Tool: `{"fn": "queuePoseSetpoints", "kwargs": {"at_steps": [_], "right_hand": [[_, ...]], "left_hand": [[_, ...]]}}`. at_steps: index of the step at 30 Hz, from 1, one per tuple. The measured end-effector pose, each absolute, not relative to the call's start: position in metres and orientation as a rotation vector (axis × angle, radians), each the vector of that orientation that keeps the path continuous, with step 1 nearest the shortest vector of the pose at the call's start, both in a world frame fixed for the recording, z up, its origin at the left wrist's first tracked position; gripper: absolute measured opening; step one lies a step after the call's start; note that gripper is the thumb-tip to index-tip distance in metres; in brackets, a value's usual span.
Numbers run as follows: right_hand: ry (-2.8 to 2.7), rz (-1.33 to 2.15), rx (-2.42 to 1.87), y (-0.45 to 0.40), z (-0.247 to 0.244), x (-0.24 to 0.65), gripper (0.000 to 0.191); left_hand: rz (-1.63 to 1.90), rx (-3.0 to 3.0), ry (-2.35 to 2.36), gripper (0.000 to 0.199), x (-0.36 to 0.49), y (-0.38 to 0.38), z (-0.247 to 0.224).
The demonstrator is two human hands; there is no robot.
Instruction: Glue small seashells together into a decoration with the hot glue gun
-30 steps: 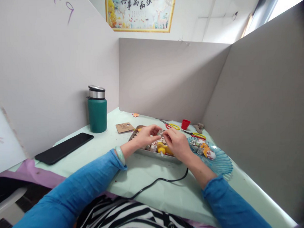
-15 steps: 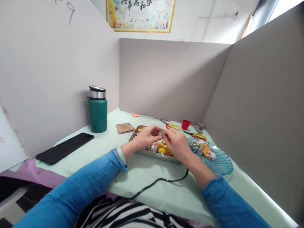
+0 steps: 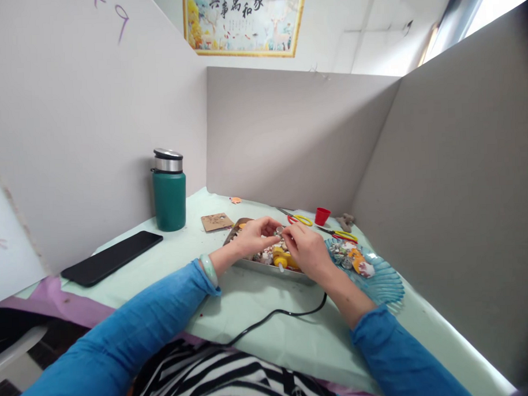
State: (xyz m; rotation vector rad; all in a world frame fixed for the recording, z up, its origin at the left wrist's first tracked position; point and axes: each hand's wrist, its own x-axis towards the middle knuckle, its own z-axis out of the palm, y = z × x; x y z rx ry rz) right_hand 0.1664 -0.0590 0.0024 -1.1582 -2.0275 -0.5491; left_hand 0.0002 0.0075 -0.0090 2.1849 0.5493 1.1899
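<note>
Over a metal tray (image 3: 273,269) of small mixed pieces, my left hand (image 3: 257,237) and my right hand (image 3: 307,249) meet with fingertips almost touching. Between them is a small silvery piece (image 3: 279,230), pinched by the fingers of both hands; its details are too small to make out. A yellow tool with a pale nozzle (image 3: 283,259) lies in the tray below my fingers. Part of the tray is hidden by my hands.
A blue glass plate (image 3: 386,277) with small ornaments is at right. Behind are scissors (image 3: 300,220), a red cup (image 3: 322,216) and a cardboard square (image 3: 217,222). A green bottle (image 3: 169,200) and black phone (image 3: 113,258) stand left. A black cable (image 3: 276,313) crosses in front.
The view has shifted very slightly. The silvery piece between my fingertips shows a little more; both hands stay in nearly the same place.
</note>
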Motion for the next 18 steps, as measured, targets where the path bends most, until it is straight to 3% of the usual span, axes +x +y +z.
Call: {"fn": "queuePoseSetpoints", "kwargs": {"at_steps": [18], "right_hand": [[-2.007, -0.645, -1.186, -0.0539, -0.0022, 0.1686, 0.02]], "left_hand": [[1.188, 2.151, 0.594, 0.031, 0.002, 0.0126, -0.0116]]}}
